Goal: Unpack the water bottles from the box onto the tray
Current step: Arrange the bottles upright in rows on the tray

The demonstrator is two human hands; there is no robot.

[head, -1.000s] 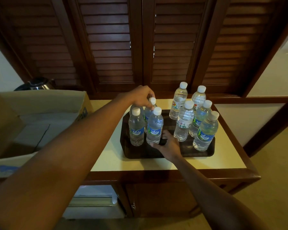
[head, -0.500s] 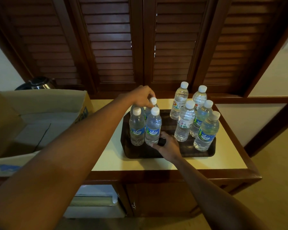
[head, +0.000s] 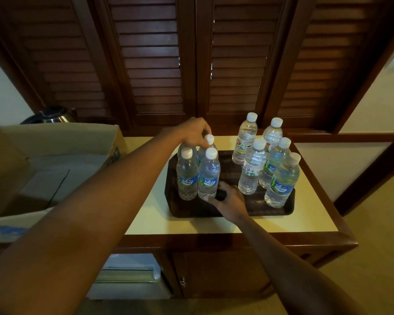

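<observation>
Left grip (head: 195, 133) pinching rear bottle (head: 208, 146) cap | right grip (head: 228, 197) curled, touching front bottle (head: 208, 176) base

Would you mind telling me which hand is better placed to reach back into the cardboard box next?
Probably the left hand: it is nearer the cardboard box, touching only bottle tops. The right hand sits farther away, low on the tray.

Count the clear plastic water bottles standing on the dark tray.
9: four clustered at the left of the dark tray, under the left hand; five grouped at the right. None seems hidden.
</observation>
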